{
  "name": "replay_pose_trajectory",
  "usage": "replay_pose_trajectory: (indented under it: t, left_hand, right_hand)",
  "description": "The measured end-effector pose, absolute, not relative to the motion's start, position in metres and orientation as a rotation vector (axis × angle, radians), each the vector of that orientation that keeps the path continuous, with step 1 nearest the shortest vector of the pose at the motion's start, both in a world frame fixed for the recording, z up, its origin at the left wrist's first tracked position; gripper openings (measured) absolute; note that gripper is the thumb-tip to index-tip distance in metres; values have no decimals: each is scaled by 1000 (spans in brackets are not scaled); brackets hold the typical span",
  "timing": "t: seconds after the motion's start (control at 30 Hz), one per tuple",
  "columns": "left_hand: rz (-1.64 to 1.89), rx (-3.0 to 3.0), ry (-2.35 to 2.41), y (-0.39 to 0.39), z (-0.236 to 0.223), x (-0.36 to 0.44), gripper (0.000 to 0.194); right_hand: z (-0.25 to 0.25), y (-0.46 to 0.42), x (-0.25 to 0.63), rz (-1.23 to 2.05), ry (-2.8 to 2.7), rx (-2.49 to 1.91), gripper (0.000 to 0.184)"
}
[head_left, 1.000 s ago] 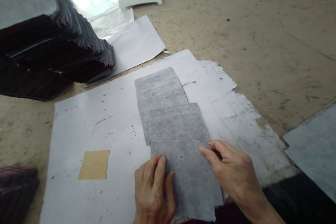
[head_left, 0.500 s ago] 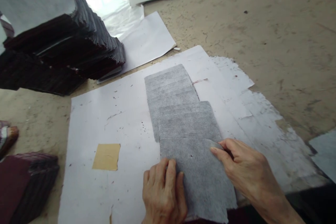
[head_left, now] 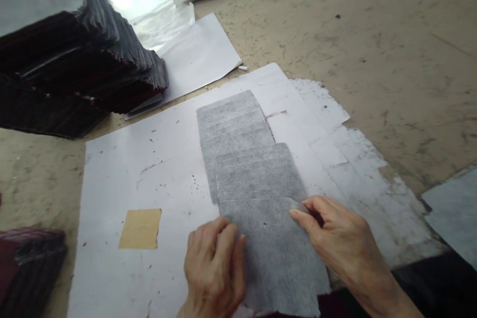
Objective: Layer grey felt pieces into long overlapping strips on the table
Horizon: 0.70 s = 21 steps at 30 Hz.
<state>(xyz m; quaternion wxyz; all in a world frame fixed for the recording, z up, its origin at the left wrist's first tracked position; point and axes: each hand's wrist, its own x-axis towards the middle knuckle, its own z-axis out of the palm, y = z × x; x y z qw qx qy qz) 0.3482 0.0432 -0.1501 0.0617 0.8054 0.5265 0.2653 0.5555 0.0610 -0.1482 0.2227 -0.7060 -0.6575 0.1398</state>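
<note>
A staggered row of grey fibrous sheets (head_left: 242, 159) lies on a large white paper (head_left: 149, 174). The nearest grey sheet (head_left: 276, 253) sits at the bottom of the row. My left hand (head_left: 214, 271) rests flat on its left edge, fingers together and pressing down. My right hand (head_left: 335, 241) pinches its upper right corner between thumb and fingers, lifting that corner slightly.
A tall dark stack of sheets (head_left: 67, 59) stands at the back left. A smaller dark pile (head_left: 30, 268) lies at the left edge. A tan square (head_left: 140, 228) sits on the white paper. More white papers (head_left: 197, 59) lie behind; a grey sheet (head_left: 454, 213) lies at the right.
Both hands keep their hold on the nearest grey sheet; only the camera has shifted a little, so the scene slides sideways.
</note>
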Motion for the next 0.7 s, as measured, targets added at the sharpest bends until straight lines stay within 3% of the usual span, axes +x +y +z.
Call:
replay_pose_trajectory:
  t: [0.1, 0.33, 0.7]
  left_hand:
    - [735, 2547, 1562, 65, -151, 343, 31]
    - [541, 2539, 1585, 82, -156, 338, 21]
    - [433, 1762, 1837, 74, -152, 335, 28]
  right_hand:
    - [-148, 58, 554, 274, -1830, -1972, 27]
    - [-147, 57, 553, 284, -1801, -2026, 23]
    - [-150, 57, 559, 302, -1779, -1885, 20]
